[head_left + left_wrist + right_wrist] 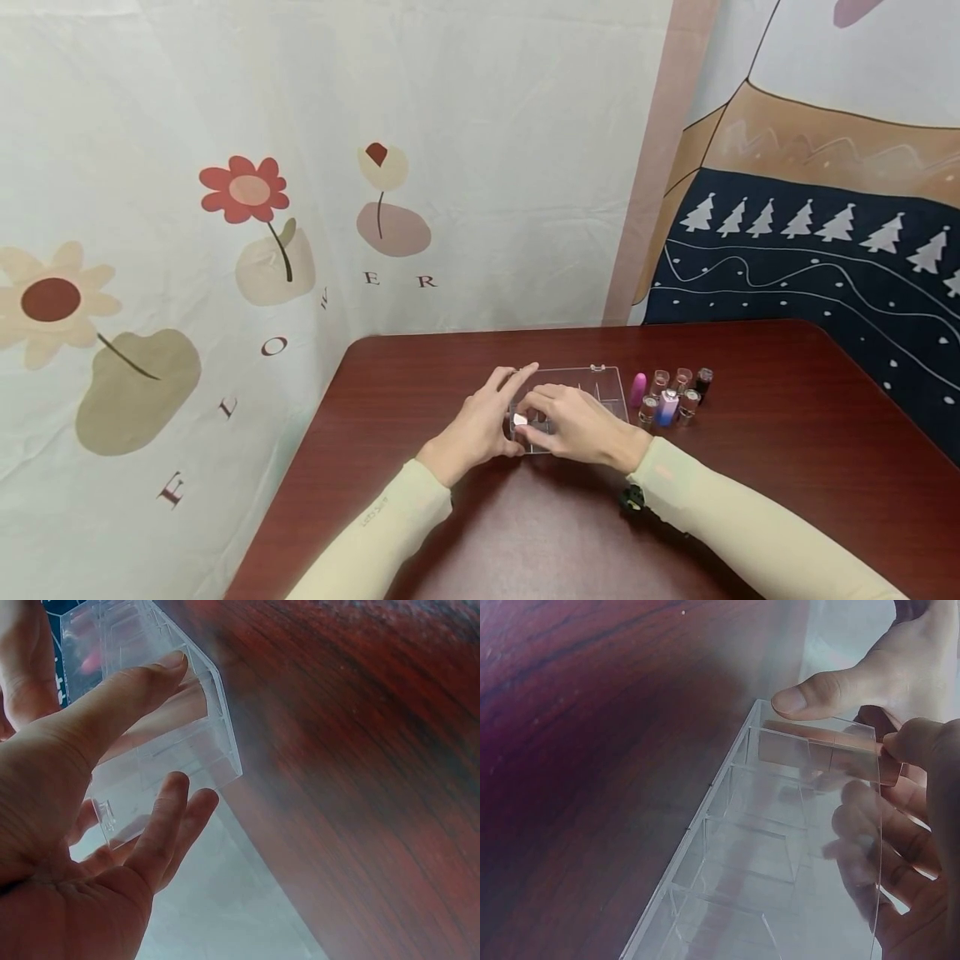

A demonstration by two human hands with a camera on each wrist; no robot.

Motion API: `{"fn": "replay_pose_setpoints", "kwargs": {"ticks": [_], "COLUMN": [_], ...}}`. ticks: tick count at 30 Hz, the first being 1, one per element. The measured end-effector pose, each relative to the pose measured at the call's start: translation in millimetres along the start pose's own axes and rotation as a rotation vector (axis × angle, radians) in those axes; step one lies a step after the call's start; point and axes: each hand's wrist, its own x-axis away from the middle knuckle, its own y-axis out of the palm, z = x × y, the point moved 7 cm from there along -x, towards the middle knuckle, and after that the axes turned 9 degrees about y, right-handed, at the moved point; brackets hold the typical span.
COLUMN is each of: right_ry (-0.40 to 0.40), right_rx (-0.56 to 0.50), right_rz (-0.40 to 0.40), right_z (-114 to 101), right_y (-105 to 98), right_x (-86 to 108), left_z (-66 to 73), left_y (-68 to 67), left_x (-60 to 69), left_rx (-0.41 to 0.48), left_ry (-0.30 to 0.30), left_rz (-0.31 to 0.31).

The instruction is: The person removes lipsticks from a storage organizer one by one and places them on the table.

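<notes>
A clear plastic organizer box, split into several compartments, sits on the table under both hands. My left hand brackets its left end, thumb at the near corner and fingers toward the far edge. With thumb and fingers, my right hand holds a shiny rose-gold lipstick tube at the compartment on the box's left end. In the left wrist view the tube shows through the clear wall, partly behind my left thumb. Seen from the head, mostly a bright glint of it shows between the fingers.
Right of the box, a bright pink lipstick, a purple-and-blue lipstick, a black-capped tube and several clear-topped tubes stand close together. A printed cloth hangs behind the red-brown table.
</notes>
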Motion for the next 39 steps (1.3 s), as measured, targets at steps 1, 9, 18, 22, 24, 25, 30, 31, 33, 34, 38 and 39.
{"fn": "replay_pose_setpoints", "kwargs": {"ticks": [1,9,18,22,24,25,30,31,33,34,38,39], "right_ry": [0.000,-0.017,-0.020,-0.018,-0.023,-0.025,-0.029,-0.028,-0.027,-0.026,-0.022,-0.021], "right_rx": [0.000,0.003,0.013,0.013,0.008,0.006,0.005,0.005,0.001,-0.003,-0.008,-0.008], "right_rz": [0.000,0.016,0.049,0.060,0.066,0.068,0.072,0.070,0.068,0.066,0.073,0.077], "right_z": [0,-1,-1,-1,-2,-2,-4,-4,-4,-4,-4,-4], "right_y": [0,-2,-5,-7,-9,-9,-12,-12,-13,-14,-17,-18], "right_x": [0.0,0.3,0.9,1.5,1.2,1.1,0.9,1.0,1.2,1.3,1.6,1.5], "left_z": [-0.2,-1.5,-2.2,-2.5,-2.5,-2.7,-2.4,-2.3,-2.0,-2.0,-1.4,-1.5], "left_y": [0.2,1.0,0.8,2.8,2.8,2.8,2.5,2.6,3.1,3.4,3.3,3.2], "left_x": [0.0,0.4,0.1,-0.2,0.0,0.2,1.2,1.2,1.3,1.3,1.0,0.9], "left_rx": [-0.001,0.002,0.009,0.006,0.006,0.010,0.006,0.001,-0.002,-0.006,-0.002,-0.002], "left_ry": [0.001,-0.013,-0.011,-0.024,-0.031,-0.036,-0.033,-0.029,-0.019,-0.015,-0.004,-0.005], "left_rz": [0.001,-0.005,0.002,-0.007,-0.010,-0.012,-0.009,-0.008,-0.007,-0.006,0.000,0.000]}}
